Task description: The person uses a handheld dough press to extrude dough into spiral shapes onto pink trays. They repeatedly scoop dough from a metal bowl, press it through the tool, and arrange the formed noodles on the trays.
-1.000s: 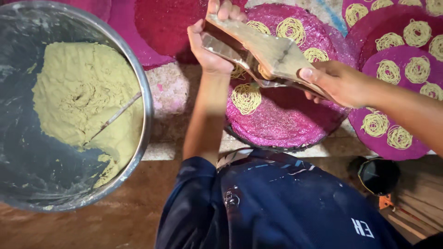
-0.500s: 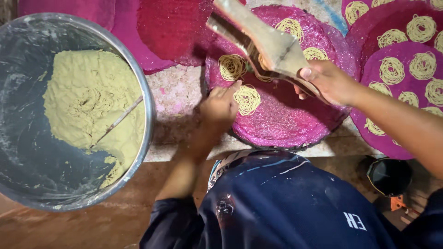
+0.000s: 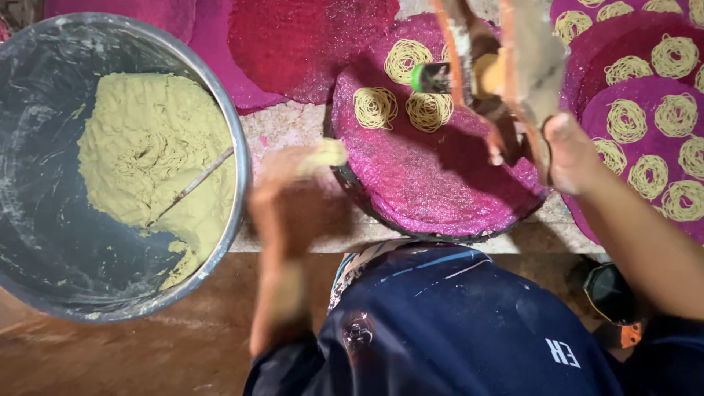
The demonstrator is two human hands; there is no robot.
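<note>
My right hand (image 3: 570, 152) grips the handles of a wooden noodle press (image 3: 506, 70), held above a round pink woven tray (image 3: 440, 176). Three yellow noodle coils (image 3: 405, 60) lie at the tray's far side. My left hand (image 3: 290, 198) is blurred between the tray and a large metal bowl (image 3: 235, 139), holding a small lump of yellow dough (image 3: 326, 154) at its fingertips. The bowl holds a mound of yellow-green dough (image 3: 147, 154) with a thin stick (image 3: 192, 183) stuck in it.
More pink trays with several noodle coils (image 3: 645, 125) lie at the right, and bare red and pink trays (image 3: 308, 44) at the back. My dark blue clothing (image 3: 455, 323) fills the lower middle. A small dark object (image 3: 612, 293) sits on the brown floor at the lower right.
My left hand left the press, swept down and left off the tray toward the bowl with a bit of dough. The press tilted upright in my right hand. A third coil lies on the tray.
</note>
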